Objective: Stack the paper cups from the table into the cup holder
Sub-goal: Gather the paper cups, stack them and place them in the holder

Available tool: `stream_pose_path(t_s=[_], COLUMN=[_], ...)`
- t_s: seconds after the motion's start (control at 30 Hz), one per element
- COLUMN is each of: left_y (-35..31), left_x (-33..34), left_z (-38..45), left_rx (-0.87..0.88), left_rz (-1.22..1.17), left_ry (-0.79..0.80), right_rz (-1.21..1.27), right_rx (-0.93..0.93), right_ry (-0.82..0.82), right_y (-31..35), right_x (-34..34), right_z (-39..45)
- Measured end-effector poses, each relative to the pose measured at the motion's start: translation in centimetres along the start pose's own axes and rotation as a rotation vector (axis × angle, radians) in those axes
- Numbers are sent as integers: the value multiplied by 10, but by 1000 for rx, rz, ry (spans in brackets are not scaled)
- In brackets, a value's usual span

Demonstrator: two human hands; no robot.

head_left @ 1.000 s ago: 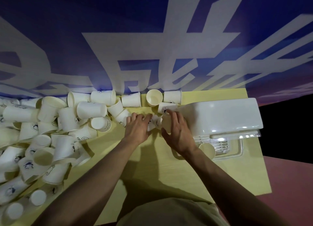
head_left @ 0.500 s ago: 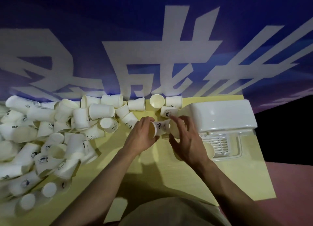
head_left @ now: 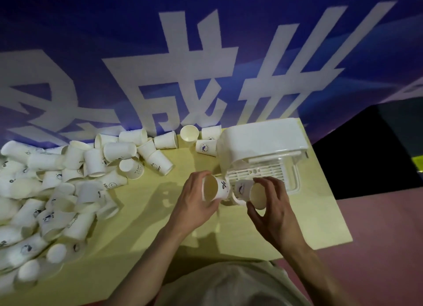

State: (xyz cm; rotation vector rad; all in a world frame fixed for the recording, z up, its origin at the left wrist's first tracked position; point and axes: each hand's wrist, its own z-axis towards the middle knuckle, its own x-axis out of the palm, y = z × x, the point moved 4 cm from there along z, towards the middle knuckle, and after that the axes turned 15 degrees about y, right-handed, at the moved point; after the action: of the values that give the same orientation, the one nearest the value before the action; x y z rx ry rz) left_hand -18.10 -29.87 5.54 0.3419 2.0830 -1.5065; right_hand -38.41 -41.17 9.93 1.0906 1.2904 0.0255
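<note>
Two paper cups are held above the yellow worktop (head_left: 142, 214), just in front of the white cup holder (head_left: 263, 143): the left hand (head_left: 196, 202) has its fingers curled round one cup (head_left: 214, 189), the right hand (head_left: 272, 211) pinches the other cup (head_left: 251, 192). Many loose cups (head_left: 68, 179) lie heaped at left.

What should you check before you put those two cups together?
1. Left hand grips its cup: ok.
2. Right hand grips its cup: ok.
3. Cups apart, not yet nested: ok.
4. Mouths facing the same way for nesting: cannot tell.
5. Holder close by on the table: ok.
6. Room inside the holder: cannot tell.
</note>
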Motion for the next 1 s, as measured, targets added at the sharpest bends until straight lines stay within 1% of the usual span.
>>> stream_pose_path(t_s=[0.1,0.27,0.4,0.6,0.77,0.87,1.0], left_y=[-22,-47,-54,-43,-31,-25,-23], left_x=[21,53,83,114,133,139,137], left_z=[8,32,50,66,78,89,101], left_rx=[60,83,103,-20,-109,-182,-218], left_rz=[11,33,94,198,315,321,288], left_ry=[12,66,119,101,159,186,202], right_rz=[28,7,12,44,84,95,95], right_rx=[52,78,104,114,48,4,-39], right_ry=[-26,-70,-69,-44,10,38,103], right_y=[-24,-56,-79,-107,-125,-132,-136], right_x=[-18,-44,-58,-75,-82,-83,-77], right_z=[-20,-42,-51,-50,-38,-30,-19])
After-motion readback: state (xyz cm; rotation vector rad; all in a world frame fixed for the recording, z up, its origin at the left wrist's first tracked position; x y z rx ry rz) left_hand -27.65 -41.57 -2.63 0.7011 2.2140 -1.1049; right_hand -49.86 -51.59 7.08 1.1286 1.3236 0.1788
